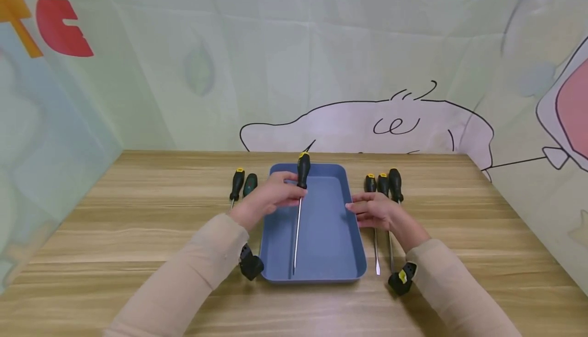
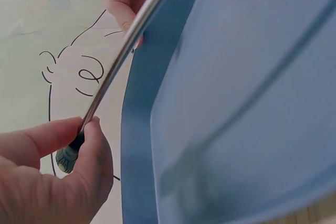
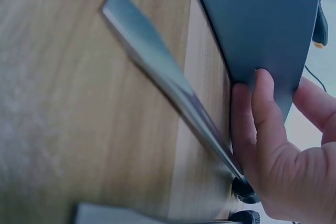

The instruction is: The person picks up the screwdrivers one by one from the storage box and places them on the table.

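My left hand (image 1: 280, 192) pinches a long screwdriver (image 1: 302, 171) between thumb and fingers, where its black-and-yellow handle meets the shaft. The handle points away from me and the shaft runs toward me over a blue tray (image 1: 322, 272). In the left wrist view the metal shaft (image 2: 125, 51) crosses close to the camera, and a dark shadow falls on the tray floor. My right hand (image 1: 374, 210) rests against the tray's right side. In the right wrist view its fingers (image 3: 266, 108) touch the outer wall, with one fingertip right at the rim.
Left of the tray lie a black-and-yellow screwdriver (image 1: 237, 184) and a dark green-handled one (image 1: 250, 184). To its right lie three more, a left one (image 1: 370, 182), a middle one (image 1: 383, 182) and a right one (image 1: 395, 185). A printed cloth (image 1: 285, 61) hangs behind the wooden table (image 1: 151, 214).
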The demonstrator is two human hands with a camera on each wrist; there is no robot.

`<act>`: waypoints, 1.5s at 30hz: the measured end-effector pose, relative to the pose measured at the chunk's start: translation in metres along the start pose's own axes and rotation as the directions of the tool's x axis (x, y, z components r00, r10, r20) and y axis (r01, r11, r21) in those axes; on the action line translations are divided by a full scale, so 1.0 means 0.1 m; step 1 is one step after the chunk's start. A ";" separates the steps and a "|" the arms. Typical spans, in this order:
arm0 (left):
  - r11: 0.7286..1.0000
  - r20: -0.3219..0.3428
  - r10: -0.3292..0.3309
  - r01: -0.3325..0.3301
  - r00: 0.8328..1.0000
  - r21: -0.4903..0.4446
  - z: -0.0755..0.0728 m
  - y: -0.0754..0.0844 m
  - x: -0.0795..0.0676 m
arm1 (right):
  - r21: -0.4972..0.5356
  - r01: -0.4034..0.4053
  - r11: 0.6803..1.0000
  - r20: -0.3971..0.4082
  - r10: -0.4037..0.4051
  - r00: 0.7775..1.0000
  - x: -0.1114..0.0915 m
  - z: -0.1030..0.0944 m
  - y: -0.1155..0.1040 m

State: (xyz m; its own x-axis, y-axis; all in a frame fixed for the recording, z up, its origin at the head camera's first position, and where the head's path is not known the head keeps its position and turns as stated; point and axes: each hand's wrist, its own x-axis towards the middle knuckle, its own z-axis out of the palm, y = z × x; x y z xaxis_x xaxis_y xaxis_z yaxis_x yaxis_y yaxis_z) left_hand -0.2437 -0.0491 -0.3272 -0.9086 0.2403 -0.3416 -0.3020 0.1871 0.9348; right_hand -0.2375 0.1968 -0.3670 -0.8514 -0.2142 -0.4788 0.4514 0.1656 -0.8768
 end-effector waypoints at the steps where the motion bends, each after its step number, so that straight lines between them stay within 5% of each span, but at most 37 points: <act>1: 1.000 0.000 0.001 -0.001 1.000 -0.001 -0.01 0.00 0.00 | 0.001 0.000 1.000 0.000 0.000 1.000 0.00 -0.01 0.00; 38: 0.997 0.050 0.017 -0.013 0.999 -0.081 -0.42 -0.12 -0.14 | 0.000 -0.008 1.000 0.010 0.008 1.000 -0.01 0.00 0.00; 45: 0.997 0.007 0.019 -0.018 1.000 -0.072 -0.51 -0.15 -0.16 | 0.000 -0.013 1.000 0.007 0.013 1.000 -0.01 0.00 -0.01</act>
State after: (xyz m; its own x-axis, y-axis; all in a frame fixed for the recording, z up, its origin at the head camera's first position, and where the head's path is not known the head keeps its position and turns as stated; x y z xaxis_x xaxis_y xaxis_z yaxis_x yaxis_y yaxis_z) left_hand -0.2396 -0.1042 -0.3307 -0.9119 0.2508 -0.3248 -0.3056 0.1132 0.9454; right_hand -0.2371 0.1966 -0.3662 -0.8436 -0.2191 -0.4902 0.4621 0.1688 -0.8706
